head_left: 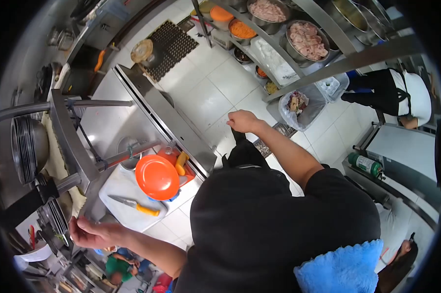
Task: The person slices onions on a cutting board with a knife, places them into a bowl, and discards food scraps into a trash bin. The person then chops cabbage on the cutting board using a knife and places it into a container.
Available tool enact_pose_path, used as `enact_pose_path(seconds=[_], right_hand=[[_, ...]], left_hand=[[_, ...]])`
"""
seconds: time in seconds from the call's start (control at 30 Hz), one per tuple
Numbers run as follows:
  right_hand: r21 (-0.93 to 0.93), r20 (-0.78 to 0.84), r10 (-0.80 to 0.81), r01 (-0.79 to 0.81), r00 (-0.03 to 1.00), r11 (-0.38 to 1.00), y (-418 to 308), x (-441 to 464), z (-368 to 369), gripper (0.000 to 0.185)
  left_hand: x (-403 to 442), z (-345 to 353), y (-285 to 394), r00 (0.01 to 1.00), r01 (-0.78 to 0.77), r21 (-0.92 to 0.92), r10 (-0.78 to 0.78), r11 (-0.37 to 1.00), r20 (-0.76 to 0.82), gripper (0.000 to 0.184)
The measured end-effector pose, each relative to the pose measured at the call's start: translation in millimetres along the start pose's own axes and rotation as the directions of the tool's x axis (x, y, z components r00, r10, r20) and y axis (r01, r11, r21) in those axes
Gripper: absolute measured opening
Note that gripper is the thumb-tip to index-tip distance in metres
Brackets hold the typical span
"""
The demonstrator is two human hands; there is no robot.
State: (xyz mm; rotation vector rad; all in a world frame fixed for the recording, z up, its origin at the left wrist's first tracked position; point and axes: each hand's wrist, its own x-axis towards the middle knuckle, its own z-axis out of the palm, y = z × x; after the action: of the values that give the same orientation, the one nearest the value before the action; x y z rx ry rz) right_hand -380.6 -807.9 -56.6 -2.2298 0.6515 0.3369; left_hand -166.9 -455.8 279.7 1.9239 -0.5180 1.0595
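Observation:
My left hand [92, 233] is raised at the lower left, its fingers loosely curled with nothing visible in them. It is nearest to a pale folded cloth [64, 168] on the metal shelf and a row of stacked plates [52, 215]. My right hand [244, 121] is closed in a fist over the tiled floor, in front of my dark clothing. I see no object in it. Between the hands, a white cutting board [127, 188] carries a knife with a yellow handle [135, 205]. An orange plate [157, 177] lies beside it, next to an orange container [187, 178].
A steel counter [181, 134] runs along the left. Upper right, shelves hold bowls of raw meat [307, 40] and shredded carrot [242, 30]. Below stands a lined waste bin [303, 110]. A black mat [171, 46] lies on the floor. Another person [391, 93] stands at right.

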Motion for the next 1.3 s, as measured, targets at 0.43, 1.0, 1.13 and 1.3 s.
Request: enact_pose_path(seconds=[0.43,1.0,1.13,1.3], right_hand=[[-0.097,0.232,0.212,-0.194,0.949,0.976,204.5,-41.8,70.5,0.041],[0.350,-0.932,0.361,-0.193,0.023,0.917,143.3,-112.1,-153.2,0.065],[0.465,-0.875,0.482,0.191,-0.049,0.864,158.1,-76.9,-176.9,0.048],[0.595,-0.787,0.614,0.184,-0.064,0.782,176.4,-61.3,-165.7,0.030]], left_hand=[[0.7,43.9,12.5,0.987,0.009,0.051,-0.001,0.999,-0.160,0.032],[7.6,106.7,-4.7,0.901,-0.147,0.438,0.303,0.887,-0.311,0.054],[8.4,110.5,-14.7,0.913,-0.188,0.230,0.256,0.955,-0.318,0.059],[-3.1,94.6,-15.9,0.970,-0.030,0.159,0.067,0.987,-0.232,0.067]])
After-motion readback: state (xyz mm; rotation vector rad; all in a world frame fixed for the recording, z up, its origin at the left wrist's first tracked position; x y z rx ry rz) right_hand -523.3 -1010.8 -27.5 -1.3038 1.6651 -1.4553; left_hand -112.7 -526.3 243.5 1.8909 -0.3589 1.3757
